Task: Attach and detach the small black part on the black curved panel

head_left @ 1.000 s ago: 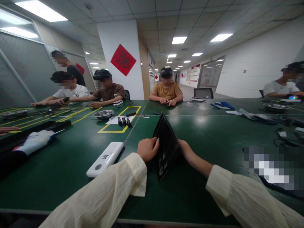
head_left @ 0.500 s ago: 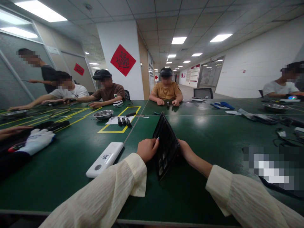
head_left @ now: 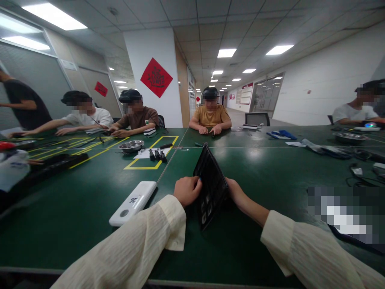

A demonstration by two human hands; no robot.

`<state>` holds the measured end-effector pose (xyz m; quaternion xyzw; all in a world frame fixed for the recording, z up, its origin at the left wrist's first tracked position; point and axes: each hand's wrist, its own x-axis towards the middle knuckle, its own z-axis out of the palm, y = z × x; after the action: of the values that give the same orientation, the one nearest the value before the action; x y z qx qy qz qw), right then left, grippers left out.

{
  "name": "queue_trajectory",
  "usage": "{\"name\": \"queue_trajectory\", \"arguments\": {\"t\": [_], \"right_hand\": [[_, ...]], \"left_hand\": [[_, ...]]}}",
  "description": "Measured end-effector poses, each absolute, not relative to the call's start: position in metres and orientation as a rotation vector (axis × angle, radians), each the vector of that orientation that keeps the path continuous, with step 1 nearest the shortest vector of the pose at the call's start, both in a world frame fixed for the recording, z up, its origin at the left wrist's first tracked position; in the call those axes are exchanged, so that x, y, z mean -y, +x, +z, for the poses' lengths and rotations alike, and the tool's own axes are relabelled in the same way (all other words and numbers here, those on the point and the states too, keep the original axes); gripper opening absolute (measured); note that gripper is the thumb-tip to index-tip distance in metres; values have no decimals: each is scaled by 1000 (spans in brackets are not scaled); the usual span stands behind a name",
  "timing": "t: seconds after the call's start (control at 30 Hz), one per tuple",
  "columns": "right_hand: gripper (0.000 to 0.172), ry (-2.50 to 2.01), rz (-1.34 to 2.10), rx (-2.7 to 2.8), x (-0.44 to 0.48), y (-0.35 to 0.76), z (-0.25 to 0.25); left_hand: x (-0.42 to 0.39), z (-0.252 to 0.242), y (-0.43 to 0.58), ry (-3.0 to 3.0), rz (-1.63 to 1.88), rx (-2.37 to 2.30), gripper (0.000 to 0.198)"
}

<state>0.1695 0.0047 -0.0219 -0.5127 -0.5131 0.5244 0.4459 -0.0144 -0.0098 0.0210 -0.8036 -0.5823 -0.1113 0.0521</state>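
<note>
White-walled office space surrounds a glossy dark-green table (head_left: 264, 172). Over the last second a standing co-worker in a dark top (head_left: 25, 100) has moved farther left, and a white-and-blue bundle (head_left: 12, 167), well left of the fingers, has shifted outward; both hands keep their places, so the handling seems little advanced. Between them a thin black rectangular case (head_left: 212, 170) stands tilted. The left hand (head_left: 186, 191) sets its thumb against the case's face, other fingers curled; whether they pinch anything cannot be told. The right hand (head_left: 236, 192) hides its fingers behind it, grip unseen. Pale patches (head_left: 204, 218), perhaps small pieces, show in lower compartments, below the left thumb. Beyond the left fingers sits a round steel bowl (head_left: 128, 151), contents unclear.
</note>
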Motion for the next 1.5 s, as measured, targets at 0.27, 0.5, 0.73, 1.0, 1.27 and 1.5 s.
{"name": "queue_trajectory", "arguments": {"t": [0.27, 0.5, 0.73, 1.0, 1.27, 1.5], "right_hand": [[28, -1218, 1310, 1272, 2, 169, -17], [29, -1225, 1285, 1306, -3, 170, -23], [30, -1228, 1284, 1303, -7, 170, -26], [30, -1246, 1268, 1287, -6, 170, -25], [29, -1232, 1285, 1274, 0, 168, -18], [28, -1247, 1288, 1295, -4, 170, -22]], "left_hand": [[8, 20, -15, -2455, -364, 1858, 59], [10, 21, -13, -2445, -399, 1848, 50], [11, 21, -13, -2430, -397, 1822, 40], [12, 23, -12, -2411, -392, 1852, 38], [12, 23, -13, -2450, -415, 1864, 37], [12, 21, -13, -2442, -424, 1864, 41]]}}
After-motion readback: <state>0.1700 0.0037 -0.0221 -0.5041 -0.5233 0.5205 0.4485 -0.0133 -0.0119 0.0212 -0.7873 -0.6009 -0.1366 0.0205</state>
